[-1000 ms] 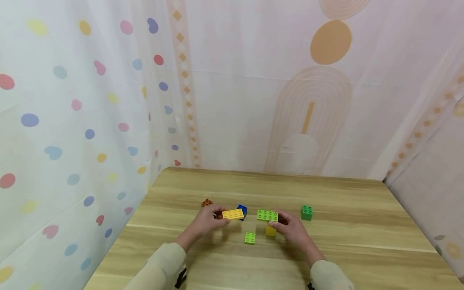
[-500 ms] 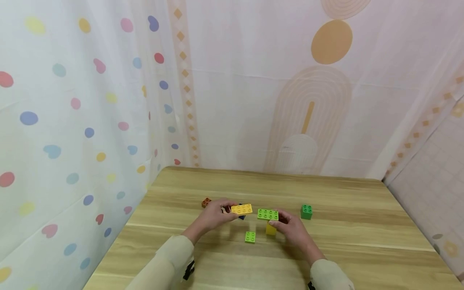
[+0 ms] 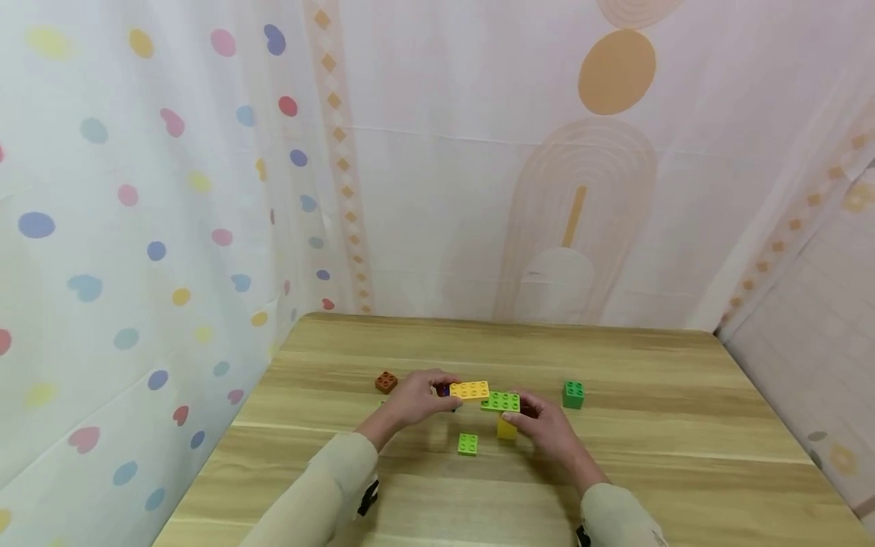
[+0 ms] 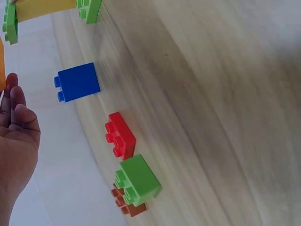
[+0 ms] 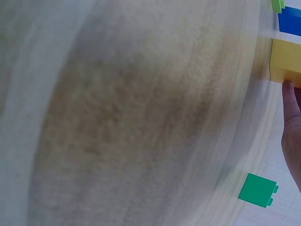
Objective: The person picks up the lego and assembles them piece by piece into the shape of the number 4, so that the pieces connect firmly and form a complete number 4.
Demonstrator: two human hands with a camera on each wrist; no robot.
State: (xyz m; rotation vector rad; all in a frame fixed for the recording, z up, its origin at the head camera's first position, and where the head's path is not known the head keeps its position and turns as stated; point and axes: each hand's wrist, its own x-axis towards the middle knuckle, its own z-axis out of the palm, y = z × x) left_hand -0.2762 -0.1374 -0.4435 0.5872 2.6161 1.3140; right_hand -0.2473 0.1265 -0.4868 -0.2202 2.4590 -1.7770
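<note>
In the head view my left hand [image 3: 418,396] pinches one end of an orange-yellow toy building brick [image 3: 469,390] with two rows of studs. Its far end is at the left end of a long light green brick [image 3: 501,402], overlapping it in view; I cannot tell if they touch. That green brick sits on an upright yellow block [image 3: 506,430]. My right hand [image 3: 547,427] grips this stack from the right, and a finger touches the yellow block in the right wrist view. A small light green brick [image 3: 468,444] lies in front on the table.
Behind my left hand lies a brown brick [image 3: 386,381]. A dark green brick [image 3: 573,394] stands at the right on the wooden table [image 3: 656,441]. The left wrist view also shows a blue brick [image 4: 79,82], a red brick [image 4: 121,136] and a green brick [image 4: 141,179].
My left hand has carried the orange-yellow brick rightward, up to the long light green brick. The right hand has stayed in place on its stack. The head view has shifted slightly.
</note>
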